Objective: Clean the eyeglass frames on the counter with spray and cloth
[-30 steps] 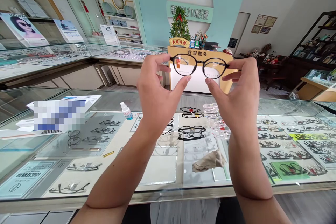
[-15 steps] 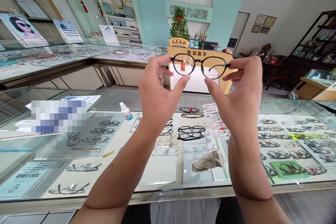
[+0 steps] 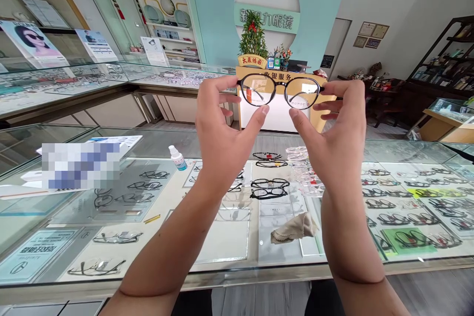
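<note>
A pair of eyeglasses (image 3: 280, 86) with a black, rounded frame is held up above the glass counter, front facing me. My left hand (image 3: 222, 118) is closed on its left end, index finger at the hinge and thumb by the lower rim. At the other end, my right hand (image 3: 336, 123) grips the frame in the same way. Printing shows on the lenses, and one temple is visible through them. Below my hands, a beige cleaning cloth (image 3: 294, 228) lies crumpled on the counter, near several black-framed glasses (image 3: 269, 188).
The glass display counter (image 3: 237, 276) spans the front. On it stand a spray bottle (image 3: 178, 158) and a blurred white box (image 3: 79, 165). Rows of glasses (image 3: 392, 218) fill the right side. A cashier desk (image 3: 255, 121) with a plant (image 3: 253, 37) stands beyond.
The eyeglasses have tilted and turned slightly, so a temple now shows through the left lens. Both hands still hold them at nearly the same place.
</note>
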Available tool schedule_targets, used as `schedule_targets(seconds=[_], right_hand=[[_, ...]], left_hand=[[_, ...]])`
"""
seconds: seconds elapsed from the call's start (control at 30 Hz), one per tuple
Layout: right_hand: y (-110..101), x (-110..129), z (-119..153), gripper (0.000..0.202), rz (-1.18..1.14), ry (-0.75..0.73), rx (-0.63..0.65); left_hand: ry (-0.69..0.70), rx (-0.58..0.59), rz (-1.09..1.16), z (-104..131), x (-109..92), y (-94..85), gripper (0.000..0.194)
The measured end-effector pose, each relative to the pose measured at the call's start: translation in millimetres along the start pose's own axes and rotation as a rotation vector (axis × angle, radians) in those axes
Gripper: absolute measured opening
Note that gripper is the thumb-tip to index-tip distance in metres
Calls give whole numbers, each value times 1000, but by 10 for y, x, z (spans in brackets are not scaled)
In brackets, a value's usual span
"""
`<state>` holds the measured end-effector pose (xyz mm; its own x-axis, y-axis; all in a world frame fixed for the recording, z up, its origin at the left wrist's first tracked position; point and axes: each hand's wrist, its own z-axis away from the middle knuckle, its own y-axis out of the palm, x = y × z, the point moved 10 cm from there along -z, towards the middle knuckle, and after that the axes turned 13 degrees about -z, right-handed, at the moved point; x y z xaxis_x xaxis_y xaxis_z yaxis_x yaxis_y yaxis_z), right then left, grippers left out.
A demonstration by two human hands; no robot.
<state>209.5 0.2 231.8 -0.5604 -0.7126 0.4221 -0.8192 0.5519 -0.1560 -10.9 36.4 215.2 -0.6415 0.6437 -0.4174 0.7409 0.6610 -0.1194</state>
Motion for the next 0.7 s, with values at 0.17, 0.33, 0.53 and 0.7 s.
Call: schedule_targets(seconds=[0.17, 0.33, 0.53, 0.7], right_hand=[[25, -58, 12, 45, -69, 10, 16], [37, -78, 14, 45, -93, 67, 5], [34, -79, 2, 46, -74, 112, 4], [24, 18, 0, 46, -65, 32, -2]], left_hand=[[2, 3, 52, 10, 53, 35, 60], [14, -1, 61, 15, 51, 32, 61], [35, -37, 28, 9, -34, -9, 57], [-1, -23, 35, 5, 9, 26, 60]])
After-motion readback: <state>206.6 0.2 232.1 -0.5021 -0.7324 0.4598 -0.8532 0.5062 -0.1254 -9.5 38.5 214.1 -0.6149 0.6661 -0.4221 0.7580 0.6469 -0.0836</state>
